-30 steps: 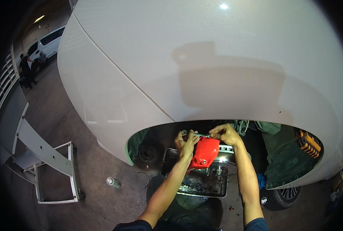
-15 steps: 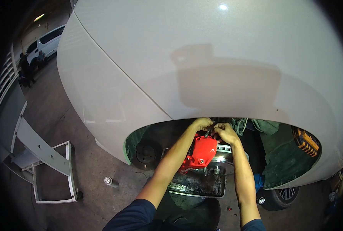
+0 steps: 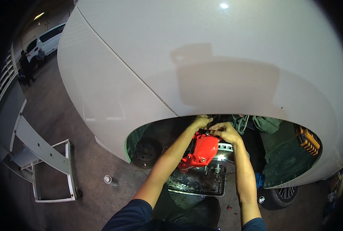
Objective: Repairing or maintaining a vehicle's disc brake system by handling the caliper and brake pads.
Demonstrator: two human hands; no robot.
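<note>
A second ago the left hand [image 3: 203, 122] was on a slim metal tool; now it reaches past the far end of the red brake caliper [image 3: 205, 150], fingers partly hidden, so I cannot tell what they hold. The caliper sits just below both hands' fingers. The right hand [image 3: 226, 133] stays at its far edge, fingers bent narrow, their grip too small to tell.

Well left of the fingers stand a white frame [image 3: 69, 167] and a can [image 3: 109, 179]; nearer, a dark disc [image 3: 145, 153]. Below them lies a tray [image 3: 196, 192]; right, a wheel [image 3: 285, 196]. The pale fender [image 3: 148, 57] edge crowds the left fingers.
</note>
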